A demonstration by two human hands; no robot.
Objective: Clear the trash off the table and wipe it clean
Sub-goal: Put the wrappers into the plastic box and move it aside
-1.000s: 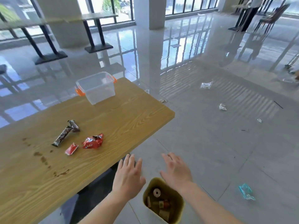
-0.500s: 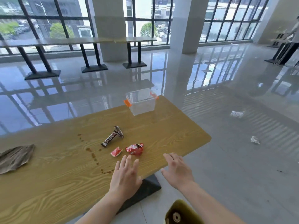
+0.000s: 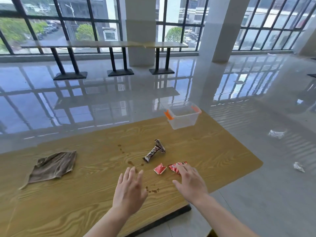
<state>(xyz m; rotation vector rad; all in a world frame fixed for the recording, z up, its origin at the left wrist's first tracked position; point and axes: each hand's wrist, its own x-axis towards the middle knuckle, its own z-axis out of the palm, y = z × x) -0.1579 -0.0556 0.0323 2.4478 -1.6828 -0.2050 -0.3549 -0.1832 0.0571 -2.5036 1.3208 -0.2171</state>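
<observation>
On the wooden table [image 3: 85, 206] lie a dark brown snack wrapper [image 3: 154, 150], a small red wrapper piece [image 3: 159, 168] and a crumpled red wrapper [image 3: 176, 166]. My right hand [image 3: 190, 183] is spread flat, its fingertips over the crumpled red wrapper, gripping nothing. My left hand [image 3: 130, 189] hovers open above the table, left of the red pieces, near brown spill stains [image 3: 153, 190]. A brown cloth [image 3: 53, 165] lies flat at the table's left.
A clear plastic box with orange clips [image 3: 183, 115] stands at the table's far right corner. Crumpled litter [image 3: 276, 133] lies on the glossy floor to the right. Other tables [image 3: 102, 44] stand by the windows at the back.
The view has lifted away from the bin on the floor. Both hands have moved forward over the table, and my right hand now reaches the crumpled red wrapper.
</observation>
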